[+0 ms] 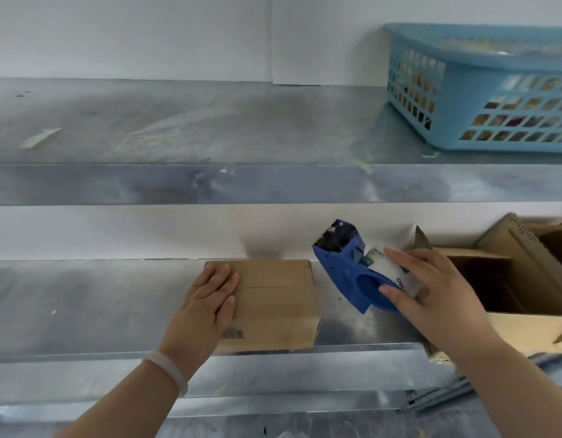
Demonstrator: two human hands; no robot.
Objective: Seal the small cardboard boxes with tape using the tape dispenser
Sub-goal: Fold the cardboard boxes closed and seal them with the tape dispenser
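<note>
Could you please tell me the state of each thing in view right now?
small box: flaps closed, under left hand.
left hand: flat on small box.
right hand: grips dispenser.
dispenser: tilted, right of small box.
big box: open.
basket: upright, filled.

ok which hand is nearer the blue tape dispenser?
Right. The right hand grips the tape dispenser itself. The left hand rests flat on the closed cardboard box, off to the dispenser's left.
</note>
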